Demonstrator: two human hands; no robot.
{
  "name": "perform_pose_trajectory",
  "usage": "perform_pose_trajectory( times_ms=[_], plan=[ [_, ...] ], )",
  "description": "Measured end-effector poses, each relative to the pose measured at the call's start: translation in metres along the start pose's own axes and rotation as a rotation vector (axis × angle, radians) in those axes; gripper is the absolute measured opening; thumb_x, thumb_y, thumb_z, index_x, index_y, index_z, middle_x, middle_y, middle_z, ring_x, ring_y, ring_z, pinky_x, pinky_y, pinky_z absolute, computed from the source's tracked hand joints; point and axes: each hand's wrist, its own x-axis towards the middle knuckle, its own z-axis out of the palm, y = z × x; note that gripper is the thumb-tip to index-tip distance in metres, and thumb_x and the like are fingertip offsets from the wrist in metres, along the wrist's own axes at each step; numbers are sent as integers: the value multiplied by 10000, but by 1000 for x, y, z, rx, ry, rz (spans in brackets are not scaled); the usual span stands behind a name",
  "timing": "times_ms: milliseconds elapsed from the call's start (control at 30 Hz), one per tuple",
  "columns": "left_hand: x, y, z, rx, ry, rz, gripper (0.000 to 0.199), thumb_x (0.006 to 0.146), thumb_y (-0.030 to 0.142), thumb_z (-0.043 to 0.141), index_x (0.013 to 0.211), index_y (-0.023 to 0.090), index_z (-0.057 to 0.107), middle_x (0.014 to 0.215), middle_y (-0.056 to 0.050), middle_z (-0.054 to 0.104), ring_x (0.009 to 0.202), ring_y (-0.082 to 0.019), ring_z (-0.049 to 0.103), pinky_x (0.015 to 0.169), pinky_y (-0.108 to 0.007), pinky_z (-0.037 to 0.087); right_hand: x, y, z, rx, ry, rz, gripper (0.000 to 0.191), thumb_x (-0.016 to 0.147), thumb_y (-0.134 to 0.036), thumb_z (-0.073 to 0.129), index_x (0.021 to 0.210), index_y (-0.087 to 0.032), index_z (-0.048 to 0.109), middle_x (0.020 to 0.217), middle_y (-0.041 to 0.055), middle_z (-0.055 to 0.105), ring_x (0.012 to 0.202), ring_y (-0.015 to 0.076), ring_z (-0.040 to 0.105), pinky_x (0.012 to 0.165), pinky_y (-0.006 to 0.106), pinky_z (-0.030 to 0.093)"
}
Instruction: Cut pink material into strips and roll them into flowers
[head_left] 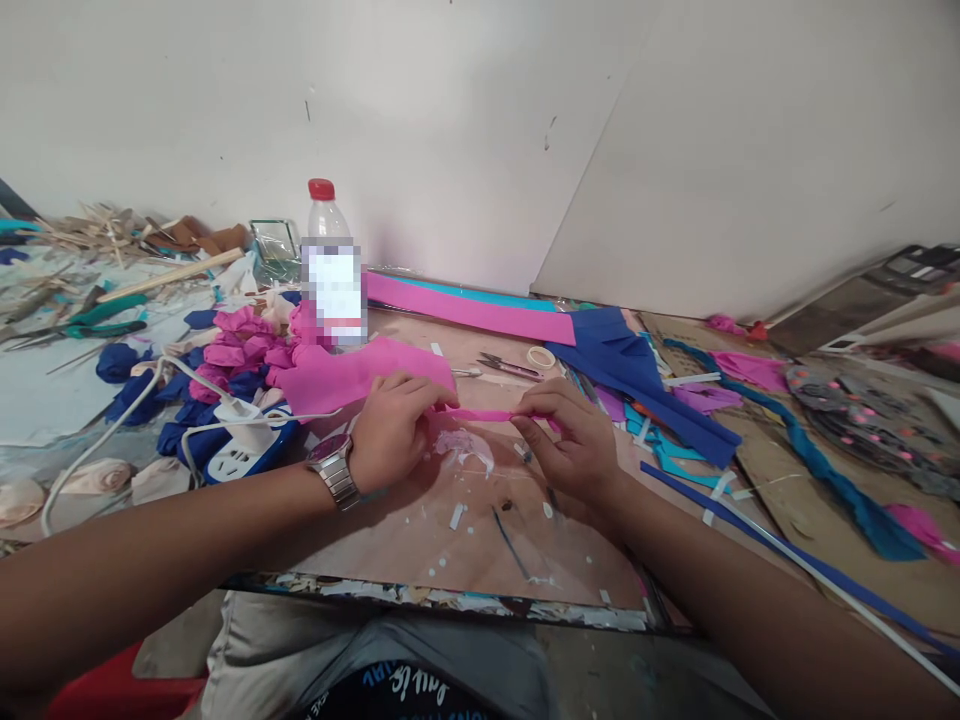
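Note:
A narrow folded pink strip [484,414] is stretched between my two hands above the wooden work board [420,540]. My left hand [397,425], with a metal watch [337,475] on its wrist, pinches the strip's left end. The right end is between the thumb and fingers of my right hand [566,435]. Behind my left hand lies a wide pink sheet [360,372]. Small snips [510,367] and a roll of tape [541,357] rest on the board beyond the strip.
A red-capped bottle [322,220] stands at the back left, beside pink and blue fabric flowers [247,350]. A white power strip [232,455] with cables lies near my left wrist. Blue strips [645,385] lie at the right, and green-handled pliers [105,318] at the far left.

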Motion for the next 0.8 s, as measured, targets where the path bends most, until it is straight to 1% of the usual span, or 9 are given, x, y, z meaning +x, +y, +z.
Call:
perform_pose_trajectory(
  times_ms=[100,167,200,267,367,433,600,800],
  plan=[
    [-3,4,-3,-38,2,53,419,801,52,512,1108,217,744,1096,-68,782,1093,-292,616,952,-471,425,2,0,1,-17,3,4,62,985,-184,690,974,-245,699,904,54,737,865,222,687,793,390,557],
    [-6,8,-5,-100,-27,116,412,799,122,551,1165,210,719,1160,-74,771,1125,-292,619,997,-486,409,3,-1,3,-8,-33,-31,50,989,-198,692,975,-245,704,896,53,742,853,223,686,791,394,553],
    [-7,10,-6,-130,-50,140,394,820,169,567,1185,207,709,1184,-78,769,1129,-291,627,1007,-488,404,3,-3,5,-1,-59,-52,44,989,-201,696,981,-243,705,889,50,744,847,221,682,789,393,551],
    [-9,14,-7,-171,-96,153,329,907,288,580,1198,200,708,1193,-84,776,1117,-286,647,1007,-482,400,2,-6,7,15,-110,-84,47,989,-191,698,997,-237,703,880,46,744,842,216,669,785,387,546],
    [-10,16,-6,-189,-133,134,320,995,436,573,1131,202,744,1123,-77,800,1079,-277,671,996,-472,394,1,-10,10,37,-178,-80,61,993,-177,698,1022,-231,699,903,48,742,868,212,647,796,385,543],
    [-10,16,-3,-189,-142,121,309,1011,449,578,1079,216,769,1069,-61,809,1065,-272,676,986,-465,393,-1,-11,10,50,-206,-67,61,997,-184,699,1036,-231,702,921,51,740,892,215,636,810,392,544],
    [-12,13,2,-176,-123,102,212,1009,372,620,1040,264,800,1037,-22,816,1111,-270,665,1009,-469,386,-1,-15,11,69,-226,-62,64,1003,-178,691,1037,-231,704,925,52,744,897,215,620,811,400,545],
    [-14,12,3,-211,-124,118,198,996,354,626,1024,255,795,1036,-27,816,1114,-270,668,1014,-471,417,-2,-20,13,83,-235,-16,63,1007,-191,685,1034,-241,712,925,58,741,911,227,632,824,415,550]
  ],
)
